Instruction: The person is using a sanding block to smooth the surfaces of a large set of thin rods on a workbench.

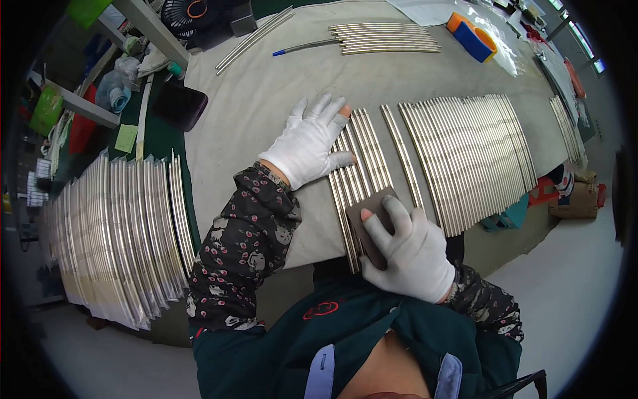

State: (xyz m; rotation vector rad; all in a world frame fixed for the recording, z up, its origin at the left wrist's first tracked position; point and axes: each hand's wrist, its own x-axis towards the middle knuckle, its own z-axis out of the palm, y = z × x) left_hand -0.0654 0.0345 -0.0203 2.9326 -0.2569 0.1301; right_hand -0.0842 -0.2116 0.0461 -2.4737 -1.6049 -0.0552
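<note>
My left hand [304, 147], in a white glove with bare or greyish fingertips, lies spread on the cloth. Its thumb and one fingertip rest on the left edge of a small row of silvery metal rods [373, 151]. Gloved the same way, my right hand [415, 256] grips a brown-grey block that looks like a sanding sponge [359, 225]. The block lies flat across the near part of those rods and hides some of them. Just right of this row, one or two rods [403, 158] lie apart.
A wide row of rods [472, 156] fills the table's right side. More rods [392, 38], a pen [302, 46] and an orange-blue tape roll [473, 38] lie at the back. Plastic-wrapped rods [119, 233] are at the left, with a dark phone [181, 106] and a fan [193, 16] beyond.
</note>
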